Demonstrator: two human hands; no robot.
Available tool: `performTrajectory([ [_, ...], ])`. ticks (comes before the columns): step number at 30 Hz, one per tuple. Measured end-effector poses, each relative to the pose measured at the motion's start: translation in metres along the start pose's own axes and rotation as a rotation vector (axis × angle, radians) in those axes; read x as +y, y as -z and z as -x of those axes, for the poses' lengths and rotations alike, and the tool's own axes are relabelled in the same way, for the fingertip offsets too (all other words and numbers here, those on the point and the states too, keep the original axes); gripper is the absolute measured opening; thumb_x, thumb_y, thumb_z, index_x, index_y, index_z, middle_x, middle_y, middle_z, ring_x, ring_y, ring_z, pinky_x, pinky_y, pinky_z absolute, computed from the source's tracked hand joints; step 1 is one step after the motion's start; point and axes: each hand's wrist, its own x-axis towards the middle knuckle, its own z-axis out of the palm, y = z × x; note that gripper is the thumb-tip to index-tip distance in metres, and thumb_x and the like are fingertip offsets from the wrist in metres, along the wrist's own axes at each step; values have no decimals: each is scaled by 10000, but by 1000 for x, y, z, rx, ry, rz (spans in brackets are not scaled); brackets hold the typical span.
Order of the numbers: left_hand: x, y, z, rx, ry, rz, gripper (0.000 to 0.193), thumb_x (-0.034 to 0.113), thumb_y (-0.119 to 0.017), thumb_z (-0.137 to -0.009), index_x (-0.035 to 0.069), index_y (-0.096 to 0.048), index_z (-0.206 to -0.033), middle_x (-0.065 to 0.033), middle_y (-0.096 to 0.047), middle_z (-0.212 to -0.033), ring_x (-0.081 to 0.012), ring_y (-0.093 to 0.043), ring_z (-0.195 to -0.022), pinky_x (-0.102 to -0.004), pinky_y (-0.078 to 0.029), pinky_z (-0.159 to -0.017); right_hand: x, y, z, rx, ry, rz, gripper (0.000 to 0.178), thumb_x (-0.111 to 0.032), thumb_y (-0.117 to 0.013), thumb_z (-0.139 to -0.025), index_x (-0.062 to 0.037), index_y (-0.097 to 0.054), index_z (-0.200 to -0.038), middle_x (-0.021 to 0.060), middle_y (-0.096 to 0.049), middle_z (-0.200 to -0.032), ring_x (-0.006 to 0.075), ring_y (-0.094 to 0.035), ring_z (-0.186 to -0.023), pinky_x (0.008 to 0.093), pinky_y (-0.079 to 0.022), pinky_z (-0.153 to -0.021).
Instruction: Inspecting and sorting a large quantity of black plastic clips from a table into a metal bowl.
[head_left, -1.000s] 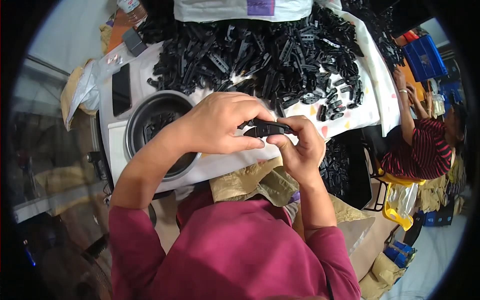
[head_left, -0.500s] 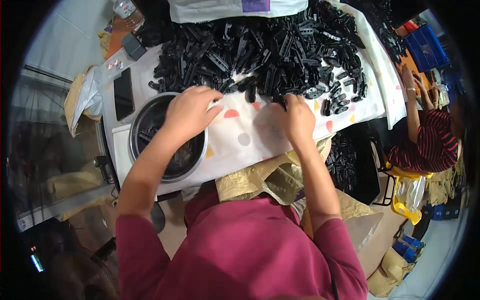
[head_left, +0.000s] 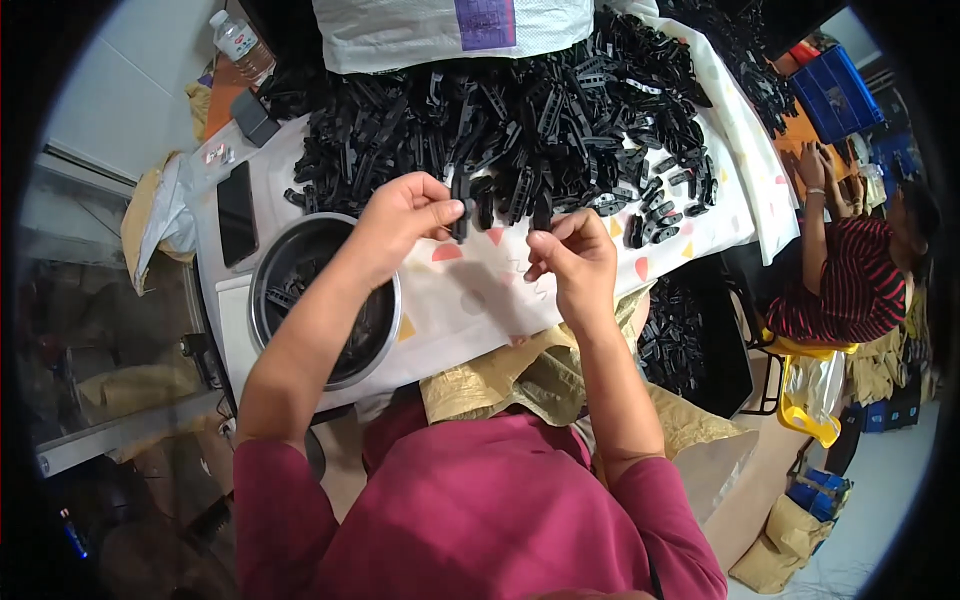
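My left hand point(head_left: 415, 218), to the right of a round metal-rimmed bowl point(head_left: 396, 312), is closed in a pinch on a slim black plastic piece point(head_left: 460, 205) held upright. A little to its right, my right hand point(head_left: 580, 258) pinches another dark plastic piece point(head_left: 541, 211) between thumb and fingers. Both hands are at the near edge of a large heap of black plastic pieces point(head_left: 420, 130) on a white patterned cloth point(head_left: 490, 300). More black pieces lie inside the bowl, partly hidden by my left forearm.
A white sack point(head_left: 400, 35) stands behind the heap. Left are a phone point(head_left: 238, 215), a grey block point(head_left: 253, 118) and a bottle point(head_left: 240, 45). A black crate point(head_left: 715, 340) of pieces sits below the table's right side. Another person point(head_left: 850, 270) works at far right, near a blue bin point(head_left: 838, 95).
My left hand has moved right, away from above the bowl, and its black piece now shows clearly. My right hand has drawn back from the heap with a dark piece. The view has shifted slightly.
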Motion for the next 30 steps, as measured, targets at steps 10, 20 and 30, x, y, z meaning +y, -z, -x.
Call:
performTrajectory([
  [10,8,-44,39,-18,-452,228,177,-48,-580,-806,20,-470,-927,-165,-601,-1019,-212,-596,-948,-321,-494,-815,-24,-35,37,-53,230,-22,194,53,-608,-779,40,-534,-958,125,-514,-1002,201,-603,-786,295,-561,-590],
  [20,16,-56,57,-101,-680,146,426,-21,-595,-804,-32,-398,-1181,-213,-549,-1122,-249,-546,-1055,-334,-443,-910,-28,-34,44,-20,512,426,212,80,-661,-724,38,-593,-920,118,-554,-938,146,-577,-759,235,-491,-656],
  [30,3,-42,59,-164,-543,292,346,22,-616,-808,-23,-476,-1120,-142,-587,-1046,-177,-553,-992,-296,-450,-870,-38,-33,48,-114,443,770,318,-56,-688,-745,50,-545,-1009,145,-586,-888,196,-621,-761,259,-520,-658],
])
